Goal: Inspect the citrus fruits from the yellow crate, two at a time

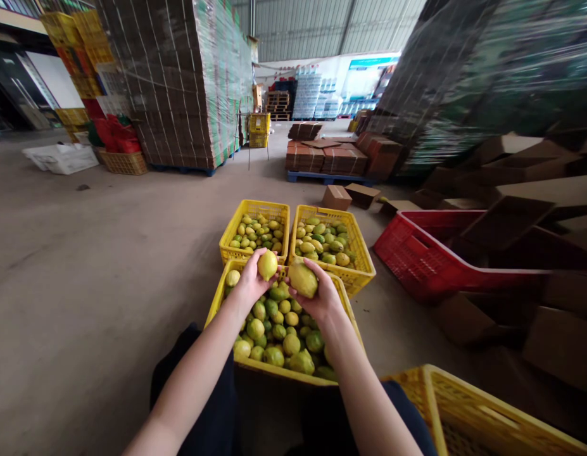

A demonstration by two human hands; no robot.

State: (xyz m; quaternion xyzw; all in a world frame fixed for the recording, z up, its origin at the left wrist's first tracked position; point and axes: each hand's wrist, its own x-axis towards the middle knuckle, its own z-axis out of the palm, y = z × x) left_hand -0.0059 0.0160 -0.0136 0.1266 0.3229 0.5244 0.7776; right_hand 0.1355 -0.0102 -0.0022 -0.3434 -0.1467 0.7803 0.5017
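Note:
My left hand [252, 278] is closed round a small yellow lemon [267, 265], its fingers behind the fruit. In my right hand [321, 296] sits a larger, greener-yellow lemon [303, 280], gripped from the right side. Both hands are raised side by side over the near yellow crate [293, 375], which is full of green and yellow lemons [291, 344]. Just beyond stand two more yellow crates: the back left crate [223, 247] holds smaller yellowish lemons, and the back right crate [364, 272] holds larger greenish ones.
A yellow crate [430, 405] stands at the lower right. To the right, a red crate [411, 266] lies among cardboard boxes [525, 196]. Flattened cartons [340, 159] lie on a blue pallet ahead. Tall wrapped stacks [170, 82] rise behind on both sides.

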